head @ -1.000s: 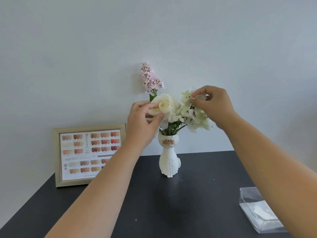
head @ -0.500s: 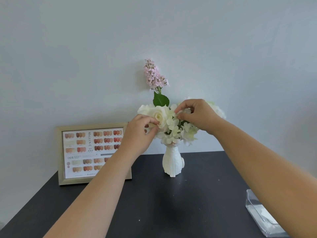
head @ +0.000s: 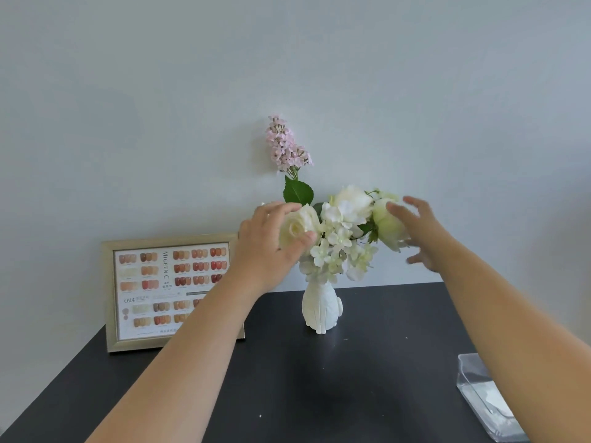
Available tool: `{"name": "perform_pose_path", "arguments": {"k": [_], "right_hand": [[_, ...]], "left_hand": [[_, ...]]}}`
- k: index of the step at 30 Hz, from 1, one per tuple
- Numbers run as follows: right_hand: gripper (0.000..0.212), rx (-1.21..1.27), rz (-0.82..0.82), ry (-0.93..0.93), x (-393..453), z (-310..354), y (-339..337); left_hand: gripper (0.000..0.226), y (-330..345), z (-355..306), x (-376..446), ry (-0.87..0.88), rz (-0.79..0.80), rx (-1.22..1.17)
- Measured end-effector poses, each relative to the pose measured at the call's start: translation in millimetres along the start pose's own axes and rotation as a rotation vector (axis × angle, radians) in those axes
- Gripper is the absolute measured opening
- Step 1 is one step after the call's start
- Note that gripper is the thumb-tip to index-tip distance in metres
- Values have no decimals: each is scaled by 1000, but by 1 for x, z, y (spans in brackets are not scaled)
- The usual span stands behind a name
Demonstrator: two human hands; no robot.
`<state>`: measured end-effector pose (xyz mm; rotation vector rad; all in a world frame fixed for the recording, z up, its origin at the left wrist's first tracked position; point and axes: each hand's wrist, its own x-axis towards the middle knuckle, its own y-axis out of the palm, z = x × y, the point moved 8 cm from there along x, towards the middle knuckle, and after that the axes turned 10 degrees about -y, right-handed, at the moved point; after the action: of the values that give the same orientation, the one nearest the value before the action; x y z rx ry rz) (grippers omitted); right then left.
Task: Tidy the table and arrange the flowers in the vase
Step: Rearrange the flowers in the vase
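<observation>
A white ceramic vase (head: 319,310) stands on the black table (head: 319,388) near the wall. It holds white roses and small white blossoms (head: 343,233) and a tall pink flower spike (head: 286,145) with a green leaf. My left hand (head: 268,247) cups the left white rose (head: 295,227), thumb and fingers wrapped around the bloom. At the right side of the bouquet, my right hand (head: 419,233) has its fingers spread beside a pale green-white rose (head: 385,225); it is blurred.
A gold-framed nail colour chart (head: 166,289) leans against the wall at the left. A clear plastic box (head: 483,398) lies at the table's right edge, partly behind my right forearm. The wall rises directly behind the vase.
My right hand has let go of the white blossoms and moved right, opening its fingers. My left hand stays on the left rose. The bouquet now spreads wider, a rose showing at the right.
</observation>
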<state>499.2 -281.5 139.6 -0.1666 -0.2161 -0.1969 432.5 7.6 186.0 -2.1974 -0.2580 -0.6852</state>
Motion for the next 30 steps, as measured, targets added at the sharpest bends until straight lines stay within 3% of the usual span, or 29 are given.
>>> {"name": "perform_pose_path", "arguments": {"k": [2, 6, 12, 18, 22, 24, 26, 28, 30], "right_hand": [[67, 90, 96, 36, -2, -9, 16], [64, 286, 142, -76, 6, 6, 36], [45, 151, 165, -243, 14, 46, 60], [35, -154, 265, -198, 8, 41, 81], [26, -192, 313, -128, 6, 32, 73], [38, -164, 189, -140, 14, 39, 55], [38, -33, -82, -160, 25, 44, 22], [28, 35, -271, -193, 34, 41, -6], [31, -14, -323, -136, 44, 27, -19]], "left_hand": [[62, 14, -5, 6, -19, 71, 5], [65, 31, -4, 9, -50, 133, -115], [77, 43, 4, 3, -89, 152, -220], [84, 54, 0, 1, -79, 171, -242], [77, 57, -3, -5, -25, 206, -168], [70, 45, -3, -6, 16, 127, -93], [69, 26, 5, -1, 9, -21, -46], [73, 10, 21, 7, -92, -112, -76], [73, 8, 44, 15, -241, -96, -180]]}}
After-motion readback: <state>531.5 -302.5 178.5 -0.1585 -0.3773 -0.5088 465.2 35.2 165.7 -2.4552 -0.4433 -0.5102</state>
